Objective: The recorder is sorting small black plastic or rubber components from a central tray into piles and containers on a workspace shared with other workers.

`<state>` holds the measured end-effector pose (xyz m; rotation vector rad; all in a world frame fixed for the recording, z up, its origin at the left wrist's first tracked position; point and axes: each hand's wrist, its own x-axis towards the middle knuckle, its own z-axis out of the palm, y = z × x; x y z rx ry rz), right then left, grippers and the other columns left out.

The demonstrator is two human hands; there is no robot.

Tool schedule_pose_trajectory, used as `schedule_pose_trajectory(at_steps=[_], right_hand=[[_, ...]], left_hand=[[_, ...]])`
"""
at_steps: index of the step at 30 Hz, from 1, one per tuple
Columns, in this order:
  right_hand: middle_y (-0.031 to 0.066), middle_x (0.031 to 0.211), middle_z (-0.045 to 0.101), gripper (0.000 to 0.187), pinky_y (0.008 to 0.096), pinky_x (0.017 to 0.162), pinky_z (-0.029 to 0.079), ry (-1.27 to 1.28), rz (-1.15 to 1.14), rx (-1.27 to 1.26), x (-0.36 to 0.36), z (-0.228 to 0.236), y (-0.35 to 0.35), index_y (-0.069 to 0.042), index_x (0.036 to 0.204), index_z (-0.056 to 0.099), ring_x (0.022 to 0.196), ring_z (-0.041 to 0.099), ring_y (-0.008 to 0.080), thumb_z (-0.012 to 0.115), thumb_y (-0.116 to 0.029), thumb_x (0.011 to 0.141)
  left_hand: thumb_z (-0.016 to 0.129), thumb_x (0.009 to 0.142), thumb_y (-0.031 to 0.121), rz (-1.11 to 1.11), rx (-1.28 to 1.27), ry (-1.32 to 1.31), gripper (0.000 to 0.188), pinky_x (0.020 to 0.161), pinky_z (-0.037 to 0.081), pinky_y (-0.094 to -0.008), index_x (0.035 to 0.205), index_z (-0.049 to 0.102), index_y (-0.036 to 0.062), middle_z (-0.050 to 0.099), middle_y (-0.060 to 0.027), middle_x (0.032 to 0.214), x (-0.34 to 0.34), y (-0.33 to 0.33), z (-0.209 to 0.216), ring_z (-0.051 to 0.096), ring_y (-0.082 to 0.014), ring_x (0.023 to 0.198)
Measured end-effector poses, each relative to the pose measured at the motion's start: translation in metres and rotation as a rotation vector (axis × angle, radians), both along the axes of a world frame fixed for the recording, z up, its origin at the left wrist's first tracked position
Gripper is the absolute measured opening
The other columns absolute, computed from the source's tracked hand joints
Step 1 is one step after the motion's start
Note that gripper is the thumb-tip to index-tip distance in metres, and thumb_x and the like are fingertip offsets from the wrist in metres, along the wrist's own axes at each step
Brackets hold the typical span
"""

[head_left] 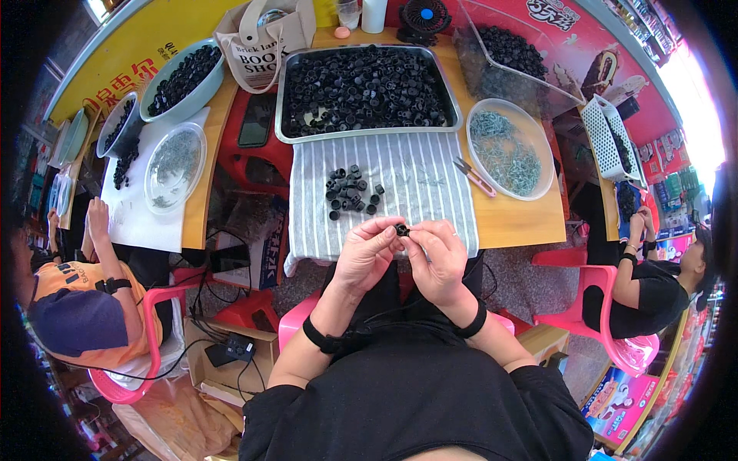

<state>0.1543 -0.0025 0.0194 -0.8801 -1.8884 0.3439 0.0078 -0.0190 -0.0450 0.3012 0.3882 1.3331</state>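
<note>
My left hand [369, 253] and my right hand [437, 260] meet over the near edge of a striped cloth [430, 192]. Between their fingertips is a small round black plastic part [402, 230], pinched from both sides. Whether the right fingers also hold a metal piece is too small to tell. On the cloth, ahead and to the left, lies a loose group of similar black parts [354, 192]. A few thin metal pieces [419, 175] are scattered to their right. Beyond the cloth stands a metal tray [369, 138] heaped with black parts.
Right of the cloth are pink-handled pliers [475, 178] and a round plastic tub [547, 165] of metal pieces. A clear bin [565, 96] of black parts stands behind it. A fan [424, 17] and a canvas bag [265, 38] sit at the back. Other people work at tables on both sides.
</note>
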Motion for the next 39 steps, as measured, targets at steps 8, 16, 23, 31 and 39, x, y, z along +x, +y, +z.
schedule_pose_trajectory(at_steps=[8, 16, 23, 31, 39], right_hand=[[0.0125, 0.088, 0.065, 0.019, 0.0339, 0.063, 0.048, -0.056, 0.008, 0.028, 0.0, 0.002, 0.001, 0.002, 0.087, 0.068, 0.074, 0.061, 0.0266, 0.075, 0.007, 0.071], [0.0119, 0.088, 0.064, 0.02, 0.0336, 0.062, 0.047, -0.032, 0.008, 0.052, -0.002, 0.003, 0.002, 0.001, 0.09, 0.068, 0.073, 0.06, 0.0257, 0.076, 0.006, 0.071], [0.012, 0.086, 0.064, 0.02, 0.0331, 0.062, 0.047, 0.017, 0.005, 0.036, -0.001, 0.0, 0.0, 0.002, 0.09, 0.068, 0.072, 0.06, 0.0256, 0.076, 0.007, 0.071], [0.0113, 0.083, 0.064, 0.02, 0.0337, 0.059, 0.045, -0.044, 0.053, 0.072, 0.002, 0.0, 0.002, 0.002, 0.088, 0.067, 0.068, 0.058, 0.0246, 0.076, 0.008, 0.07], [0.0096, 0.081, 0.063, 0.018, 0.0334, 0.058, 0.044, -0.103, 0.094, 0.053, 0.003, 0.008, 0.004, 0.002, 0.085, 0.066, 0.068, 0.058, 0.0245, 0.075, 0.007, 0.07]], left_hand=[[0.063, 0.095, 0.005, 0.003, 0.004, -0.009, 0.023, 0.081, 0.055, -0.0298, 0.117, 0.065, -0.0024, 0.069, -0.0098, 0.103, 0.001, 0.0, 0.004, 0.067, -0.0165, 0.089], [0.064, 0.094, 0.004, 0.044, -0.002, -0.025, 0.022, 0.078, 0.056, -0.0289, 0.115, 0.066, -0.0019, 0.07, -0.0105, 0.101, 0.006, 0.0, 0.003, 0.068, -0.0179, 0.087], [0.066, 0.093, 0.008, 0.044, 0.029, 0.008, 0.02, 0.079, 0.057, -0.0334, 0.111, 0.068, -0.0002, 0.071, -0.0107, 0.098, 0.005, 0.0, -0.007, 0.069, -0.0193, 0.087], [0.067, 0.093, 0.011, 0.053, 0.03, 0.028, 0.02, 0.078, 0.058, -0.0377, 0.11, 0.069, 0.0003, 0.072, -0.0113, 0.095, 0.005, 0.0, -0.01, 0.07, -0.0217, 0.083], [0.068, 0.093, 0.013, 0.069, 0.052, 0.053, 0.021, 0.078, 0.058, -0.0382, 0.109, 0.069, 0.0, 0.072, -0.0104, 0.096, 0.005, -0.001, -0.012, 0.071, -0.02, 0.084]])
